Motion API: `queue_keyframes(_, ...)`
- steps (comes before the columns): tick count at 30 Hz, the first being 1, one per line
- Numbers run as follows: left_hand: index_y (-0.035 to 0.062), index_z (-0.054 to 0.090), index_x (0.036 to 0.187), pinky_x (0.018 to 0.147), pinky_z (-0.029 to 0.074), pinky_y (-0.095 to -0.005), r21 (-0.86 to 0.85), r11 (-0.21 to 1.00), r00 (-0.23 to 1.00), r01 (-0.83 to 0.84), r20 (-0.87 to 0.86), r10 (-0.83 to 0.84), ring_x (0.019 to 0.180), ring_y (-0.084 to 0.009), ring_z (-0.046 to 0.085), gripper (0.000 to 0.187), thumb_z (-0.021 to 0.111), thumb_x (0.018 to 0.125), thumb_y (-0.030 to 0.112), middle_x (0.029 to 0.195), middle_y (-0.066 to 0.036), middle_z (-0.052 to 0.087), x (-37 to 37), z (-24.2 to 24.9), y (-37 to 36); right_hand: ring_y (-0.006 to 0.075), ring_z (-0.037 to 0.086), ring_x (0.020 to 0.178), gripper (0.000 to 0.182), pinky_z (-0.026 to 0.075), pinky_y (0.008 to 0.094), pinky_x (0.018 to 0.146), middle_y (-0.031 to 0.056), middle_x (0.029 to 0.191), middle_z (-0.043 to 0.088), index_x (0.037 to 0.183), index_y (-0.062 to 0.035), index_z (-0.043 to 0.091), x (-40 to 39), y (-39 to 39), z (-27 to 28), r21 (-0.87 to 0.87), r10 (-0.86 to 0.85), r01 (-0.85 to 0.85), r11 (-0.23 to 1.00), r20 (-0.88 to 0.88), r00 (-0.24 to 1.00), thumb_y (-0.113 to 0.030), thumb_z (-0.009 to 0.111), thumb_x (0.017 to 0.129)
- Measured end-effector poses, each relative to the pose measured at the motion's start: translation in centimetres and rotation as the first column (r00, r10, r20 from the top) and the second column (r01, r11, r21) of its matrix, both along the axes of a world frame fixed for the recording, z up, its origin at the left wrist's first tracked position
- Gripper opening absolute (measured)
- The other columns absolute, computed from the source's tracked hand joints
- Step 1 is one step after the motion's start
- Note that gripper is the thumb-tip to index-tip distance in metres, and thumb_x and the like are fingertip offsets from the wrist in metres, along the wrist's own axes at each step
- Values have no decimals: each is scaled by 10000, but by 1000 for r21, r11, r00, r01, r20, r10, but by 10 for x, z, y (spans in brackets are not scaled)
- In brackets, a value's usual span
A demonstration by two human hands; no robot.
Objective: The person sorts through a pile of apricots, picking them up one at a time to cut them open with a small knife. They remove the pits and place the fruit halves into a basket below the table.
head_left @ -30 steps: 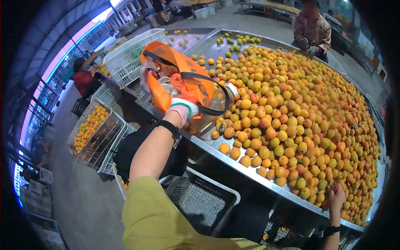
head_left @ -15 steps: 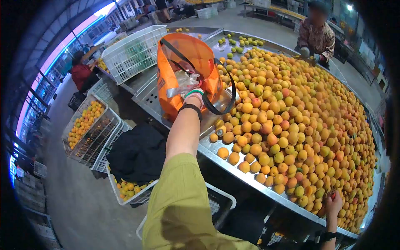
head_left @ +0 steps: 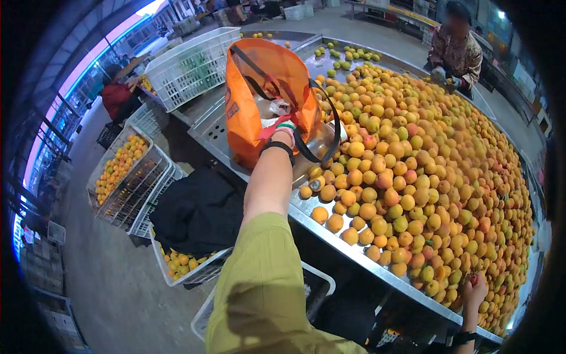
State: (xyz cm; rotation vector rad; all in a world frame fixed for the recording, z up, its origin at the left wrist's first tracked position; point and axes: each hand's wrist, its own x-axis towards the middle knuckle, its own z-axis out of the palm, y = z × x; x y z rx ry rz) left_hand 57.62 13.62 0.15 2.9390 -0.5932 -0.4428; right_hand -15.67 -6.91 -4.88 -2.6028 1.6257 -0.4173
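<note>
Looks partway along: has orange tote bag (head_left: 244, 112) open and left hand (head_left: 284, 133) well down inside its mouth, among pale crumpled plastic; shows nothing lifted clear of bag; cannot tell whether left hand is open or gripping, with fingers hidden inside; has right hand (head_left: 475, 293) closed on small red item (head_left: 474, 280), too small to identify, at near edge of apricots (head_left: 413, 177); leaves a big loose heap on metal table (head_left: 348, 251), with greenish fruit (head_left: 354, 55) lying apart at far side; also shows apricots already in crate (head_left: 121, 168) at left, beside black cloth (head_left: 197, 209). Stands upright on left end of table, beside heap and near white crate (head_left: 191, 71); looks bright orange, soft-sided, slightly creased, wide at top, with dark straps, one looping out over clear plastic container (head_left: 321, 138) just beside it.
</note>
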Motion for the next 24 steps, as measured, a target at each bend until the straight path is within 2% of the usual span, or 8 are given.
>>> queue_keyframes(5, 125, 587, 1230, 995, 395, -388, -82, 996, 999, -40, -3, 40, 1144, -289, 550, 453, 477, 885, 398, 1261, -130, 579, 3, 4, 1, 363, 563, 646, 173, 441, 417, 603, 150, 667, 547, 895, -51, 559, -2, 0, 0, -61, 34, -32, 998, 30, 999, -112, 618, 745)
queue_keyframes(8, 125, 585, 1233, 995, 395, -385, -176, 980, 996, -94, -17, 92, 1150, -285, 546, 456, 481, 885, 401, 1266, -127, 576, 6, 14, 9, 354, 546, 626, 148, 436, 393, 595, 171, 659, 530, 855, -32, 576, 9, 10, 9, 14, -1, 0, 1000, 75, 997, -152, 617, 779)
queue_keyframes(11, 125, 583, 1237, 995, 396, -382, -318, 933, 986, -166, -52, 158, 1157, -281, 541, 460, 486, 885, 404, 1270, -125, 574, 7, 21, 20, 359, 602, 716, 271, 471, 409, 649, 166, 758, 600, 1018, -33, 622, 8, 9, 12, 15, -30, 29, 999, 28, 999, -98, 603, 755)
queue_keyframes(13, 125, 581, 1240, 995, 396, -380, -439, 868, 973, -231, -90, 213, 1161, -278, 538, 463, 488, 884, 406, 1274, -123, 572, 7, 24, 27, 348, 573, 679, 213, 451, 397, 624, 158, 720, 570, 961, -37, 593, -3, 1, -6, -61, 4, 0, 998, 64, 998, -107, 603, 760)
queue_keyframes(15, 124, 579, 1243, 995, 397, -378, -571, 761, 951, -308, -153, 270, 1165, -275, 536, 466, 491, 884, 408, 1277, -122, 570, 3, 27, 33, 337, 544, 643, 163, 431, 385, 599, 150, 682, 540, 904, -41, 563, -11, -4, -10, -135, 33, -20, 991, 93, 995, -117, 604, 766)
queue_keyframes(17, 124, 578, 1245, 995, 397, -375, -706, 587, 915, -397, -253, 315, 1169, -272, 533, 468, 494, 884, 410, 1280, -120, 568, 1, 28, 38, 338, 551, 654, 166, 435, 390, 606, 154, 698, 542, 901, -43, 557, -14, -7, -9, -29, 23, -22, 999, 46, 999, -101, 604, 753)
queue_keyframes(19, 124, 576, 1248, 995, 397, -373, -785, 398, 872, -475, -360, 331, 1173, -270, 530, 471, 496, 884, 412, 1283, -119, 567, -4, 32, 43, 341, 548, 654, 168, 437, 391, 608, 152, 695, 537, 898, -45, 555, -11, -7, -10, -44, 10, -8, 999, 48, 999, -90, 607, 745)
queue_keyframes(24, 124, 572, 1254, 996, 398, -368, -819, 12, 787, -574, -547, 285, 1184, -263, 522, 478, 503, 883, 417, 1291, -115, 562, -19, 40, 48, 352, 545, 649, 177, 438, 393, 603, 153, 683, 527, 892, -48, 552, 3, 0, -2, -86, 18, -10, 996, 94, 995, -86, 622, 734)
